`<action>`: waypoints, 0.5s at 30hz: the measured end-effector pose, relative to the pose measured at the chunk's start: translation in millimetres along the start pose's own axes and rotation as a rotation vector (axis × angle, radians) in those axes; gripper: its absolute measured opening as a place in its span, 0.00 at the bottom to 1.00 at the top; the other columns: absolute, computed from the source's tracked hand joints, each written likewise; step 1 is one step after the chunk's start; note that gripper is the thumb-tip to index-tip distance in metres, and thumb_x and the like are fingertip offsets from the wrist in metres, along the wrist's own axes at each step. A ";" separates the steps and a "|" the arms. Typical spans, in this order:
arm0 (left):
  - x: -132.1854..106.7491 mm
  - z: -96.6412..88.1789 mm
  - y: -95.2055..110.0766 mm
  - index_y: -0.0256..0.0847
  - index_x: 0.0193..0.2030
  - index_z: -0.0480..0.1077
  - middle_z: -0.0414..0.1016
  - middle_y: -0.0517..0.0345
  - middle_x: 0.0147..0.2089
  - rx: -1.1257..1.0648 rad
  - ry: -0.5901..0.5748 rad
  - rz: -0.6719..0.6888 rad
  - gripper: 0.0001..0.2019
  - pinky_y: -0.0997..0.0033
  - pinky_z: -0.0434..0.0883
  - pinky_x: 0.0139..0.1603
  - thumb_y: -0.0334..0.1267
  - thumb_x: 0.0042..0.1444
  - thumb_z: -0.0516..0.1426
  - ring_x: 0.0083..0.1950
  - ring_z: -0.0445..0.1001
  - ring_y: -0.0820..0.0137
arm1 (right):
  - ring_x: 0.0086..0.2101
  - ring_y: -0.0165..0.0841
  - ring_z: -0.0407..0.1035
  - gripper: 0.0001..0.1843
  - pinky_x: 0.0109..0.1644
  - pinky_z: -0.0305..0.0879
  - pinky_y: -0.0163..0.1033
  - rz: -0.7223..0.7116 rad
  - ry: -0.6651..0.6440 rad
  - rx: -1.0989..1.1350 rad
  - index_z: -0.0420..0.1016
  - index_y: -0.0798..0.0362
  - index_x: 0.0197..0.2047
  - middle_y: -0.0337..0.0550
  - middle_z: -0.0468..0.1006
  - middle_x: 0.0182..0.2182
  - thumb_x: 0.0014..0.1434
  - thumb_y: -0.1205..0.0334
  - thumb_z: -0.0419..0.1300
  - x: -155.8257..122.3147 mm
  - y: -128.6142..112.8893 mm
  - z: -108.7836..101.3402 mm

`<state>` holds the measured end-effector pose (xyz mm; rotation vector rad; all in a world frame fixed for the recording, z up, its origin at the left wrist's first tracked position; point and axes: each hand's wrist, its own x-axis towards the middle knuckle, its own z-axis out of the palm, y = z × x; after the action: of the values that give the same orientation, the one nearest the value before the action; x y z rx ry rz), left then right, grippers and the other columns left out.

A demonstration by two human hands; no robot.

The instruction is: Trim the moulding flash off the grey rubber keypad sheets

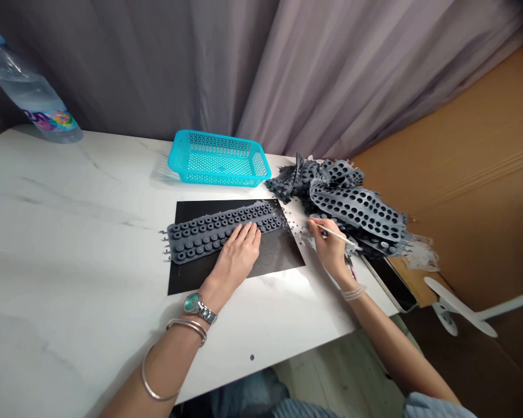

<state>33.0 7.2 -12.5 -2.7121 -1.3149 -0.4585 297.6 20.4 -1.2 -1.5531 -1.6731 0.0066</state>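
Note:
A dark grey rubber sheet (209, 229) with rows of round, ring-like studs lies slantwise on a black mat (239, 278). My left hand (239, 249) rests flat on its near edge, fingers stretched out. My right hand (329, 244) is closed in a pinch around a thin white stick-like tool (337, 234), to the right of the mat. The kind of tool is not clear. Small dark bits (293, 220) are scattered between the sheet's right end and my right hand. Just beyond that hand sits a heap of similar perforated grey rubber sheets (357, 209).
A turquoise plastic basket (220, 177) stands behind the mat. At the far left is a water bottle (47, 104). A grey curtain (200, 64) hangs along the back, and cardboard (475, 174) borders the right side. A white clamp (457, 307) is at the table's right.

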 end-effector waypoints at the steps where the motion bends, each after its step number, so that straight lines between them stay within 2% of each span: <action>1: -0.1 0.1 -0.1 0.25 0.64 0.63 0.64 0.38 0.67 0.002 -0.002 0.002 0.24 0.56 0.56 0.70 0.24 0.62 0.45 0.69 0.61 0.59 | 0.32 0.34 0.70 0.16 0.36 0.67 0.40 0.010 0.015 0.032 0.77 0.51 0.39 0.43 0.78 0.32 0.65 0.48 0.55 1.3 -1.3 -1.3; 5: -0.3 1.0 -0.1 0.26 0.65 0.62 0.63 0.38 0.67 -0.013 -0.006 -0.009 0.24 0.55 0.56 0.70 0.24 0.62 0.45 0.69 0.60 0.59 | 0.33 0.34 0.72 0.15 0.35 0.68 0.39 0.091 0.036 0.170 0.77 0.52 0.44 0.45 0.79 0.36 0.65 0.50 0.56 3.2 -6.2 -5.4; 9: -0.3 3.4 -0.4 0.28 0.67 0.59 0.61 0.38 0.68 -0.026 -0.014 -0.022 0.25 0.53 0.55 0.70 0.26 0.63 0.46 0.70 0.58 0.59 | 0.31 0.33 0.73 0.15 0.33 0.69 0.39 0.068 0.019 0.168 0.76 0.52 0.47 0.45 0.80 0.35 0.65 0.51 0.57 -0.4 -15.1 -3.9; 15: -0.3 5.6 -1.0 0.28 0.67 0.59 0.60 0.40 0.69 -0.012 -0.011 -0.031 0.26 0.55 0.54 0.71 0.26 0.63 0.46 0.71 0.58 0.59 | 0.29 0.35 0.77 0.11 0.32 0.69 0.37 -0.014 -0.074 0.083 0.71 0.49 0.40 0.41 0.82 0.30 0.65 0.51 0.57 -7.6 -36.5 15.1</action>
<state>33.4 8.8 -18.0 -2.7111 -1.3630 -0.4567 258.2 13.2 3.7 -1.4951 -1.7195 0.1265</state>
